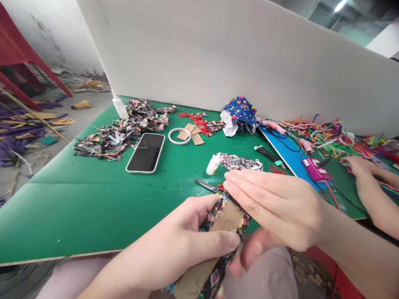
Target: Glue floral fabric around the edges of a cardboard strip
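Dark floral cloth [215, 277] covers both long edges of the flat brown cardboard strip [231, 216], so the edging looks largely in place. A band of bare brown runs down the middle, and fibres or rough marks show near the far end. The far end appears the part in hand; whether its cloth is fixed is hidden by the fingers, as is the underside.

The strip is held above the person's lap, across the near edge of the green-topped bench [77, 211]. The left hand [187, 245] clamps it, thumb laid across the upper face and the other fingers underneath. The right hand [277, 203] comes in from the right with its fingers straight and together, tips at the far end and palm downward; whether it grips or only presses, I cannot tell.

Metal-bladed scissors with red handles [207, 185] lie on the bench just beyond the fingertips, near a small white plastic bottle [213, 165].
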The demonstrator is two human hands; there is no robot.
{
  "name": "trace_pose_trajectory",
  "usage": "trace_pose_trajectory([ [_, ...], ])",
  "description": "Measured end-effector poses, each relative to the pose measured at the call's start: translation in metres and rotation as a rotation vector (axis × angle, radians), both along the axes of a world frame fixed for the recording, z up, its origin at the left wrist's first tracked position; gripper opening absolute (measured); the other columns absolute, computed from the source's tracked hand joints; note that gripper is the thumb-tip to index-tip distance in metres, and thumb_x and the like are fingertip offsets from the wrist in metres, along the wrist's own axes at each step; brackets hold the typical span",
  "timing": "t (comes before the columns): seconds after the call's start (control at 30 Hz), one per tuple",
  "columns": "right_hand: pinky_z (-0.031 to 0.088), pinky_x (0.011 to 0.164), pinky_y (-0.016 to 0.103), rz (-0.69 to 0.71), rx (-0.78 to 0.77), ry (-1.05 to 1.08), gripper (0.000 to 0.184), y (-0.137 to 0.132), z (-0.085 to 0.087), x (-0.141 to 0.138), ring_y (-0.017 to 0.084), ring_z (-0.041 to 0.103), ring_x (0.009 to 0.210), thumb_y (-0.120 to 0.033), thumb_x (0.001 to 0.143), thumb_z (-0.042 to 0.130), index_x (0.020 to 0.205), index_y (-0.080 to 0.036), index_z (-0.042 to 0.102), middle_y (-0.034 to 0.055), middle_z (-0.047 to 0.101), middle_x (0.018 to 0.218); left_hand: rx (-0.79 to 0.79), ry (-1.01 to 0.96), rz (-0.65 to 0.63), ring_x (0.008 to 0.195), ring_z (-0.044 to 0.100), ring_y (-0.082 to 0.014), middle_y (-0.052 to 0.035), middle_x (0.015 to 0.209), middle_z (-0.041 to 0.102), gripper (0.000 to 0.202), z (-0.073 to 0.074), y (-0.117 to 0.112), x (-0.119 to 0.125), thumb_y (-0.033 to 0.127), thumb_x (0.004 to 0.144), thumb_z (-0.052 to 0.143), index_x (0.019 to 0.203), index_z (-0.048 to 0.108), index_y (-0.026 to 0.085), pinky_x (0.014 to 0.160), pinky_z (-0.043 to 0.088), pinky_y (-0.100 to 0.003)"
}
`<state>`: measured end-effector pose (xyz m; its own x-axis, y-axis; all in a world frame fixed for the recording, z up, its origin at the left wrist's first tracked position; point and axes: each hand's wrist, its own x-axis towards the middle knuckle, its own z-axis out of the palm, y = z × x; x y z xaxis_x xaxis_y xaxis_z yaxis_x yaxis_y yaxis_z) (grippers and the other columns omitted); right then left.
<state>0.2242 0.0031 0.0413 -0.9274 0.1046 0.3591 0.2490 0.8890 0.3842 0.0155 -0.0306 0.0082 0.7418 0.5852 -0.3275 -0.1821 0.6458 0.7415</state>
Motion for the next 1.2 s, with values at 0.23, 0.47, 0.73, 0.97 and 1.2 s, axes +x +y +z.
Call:
trace_pose_trajectory([
  [0.23, 0.056, 0.092, 0.043, -0.006, 0.067, -0.114, 0.058, -0.001, 0.004, -0.005, 0.034, 0.061, 0.110, -0.041, 0.087, 0.054, 0.113, 0.010, 0.057, 0.0273, 0.064, 0.113, -0.058, 0.018, -0.019, 0.042, 0.056, -0.0063, -0.0009, 0.067, 0.066, 0.021, -0.005, 0.002, -0.001, 0.028, 0.078, 0.065, 0.090, 0.053, 0.017, 0.040, 0.042, -0.012],
  [0.47, 0.059, 0.088, 0.040, -0.036, 0.121, -0.226, 0.033, -0.004, 0.013, -0.011, 0.030, 0.066, 0.102, -0.018, 0.089, 0.047, 0.107, 0.006, 0.062, 0.0235, 0.067, 0.109, -0.057, -0.017, -0.034, 0.039, 0.056, -0.0077, -0.0006, 0.065, 0.067, 0.020, -0.006, 0.005, 0.002, 0.025, 0.079, 0.063, 0.092, 0.051, 0.018, 0.037, 0.043, -0.013],
  [0.73, 0.060, 0.084, 0.037, -0.022, 0.176, -0.170, 0.030, -0.005, 0.006, -0.013, 0.026, 0.068, 0.098, -0.010, 0.088, 0.042, 0.104, 0.003, 0.064, 0.0198, 0.069, 0.105, -0.076, -0.050, -0.038, 0.039, 0.058, -0.0079, -0.0006, 0.064, 0.068, 0.016, -0.007, 0.003, -0.003, 0.021, 0.079, 0.061, 0.089, 0.049, 0.017, 0.038, 0.045, -0.013],
  [0.97, 0.061, 0.081, 0.034, 0.007, 0.199, -0.189, 0.028, -0.007, 0.015, -0.020, 0.023, 0.070, 0.093, -0.011, 0.089, 0.043, 0.100, 0.001, 0.065, 0.0183, 0.072, 0.099, -0.093, -0.083, -0.060, 0.039, 0.058, -0.0095, -0.0013, 0.064, 0.068, 0.015, -0.006, 0.002, -0.008, 0.021, 0.079, 0.061, 0.087, 0.048, 0.018, 0.035, 0.040, -0.013],
  [1.2, 0.060, 0.079, 0.035, 0.052, 0.182, -0.225, 0.029, -0.011, 0.020, -0.019, 0.024, 0.070, 0.091, -0.011, 0.089, 0.042, 0.100, 0.005, 0.064, 0.0219, 0.071, 0.097, -0.110, -0.104, -0.102, 0.039, 0.059, -0.0101, -0.0008, 0.064, 0.068, 0.017, -0.007, 0.000, -0.008, 0.021, 0.079, 0.061, 0.091, 0.050, 0.018, 0.037, 0.043, -0.014],
])
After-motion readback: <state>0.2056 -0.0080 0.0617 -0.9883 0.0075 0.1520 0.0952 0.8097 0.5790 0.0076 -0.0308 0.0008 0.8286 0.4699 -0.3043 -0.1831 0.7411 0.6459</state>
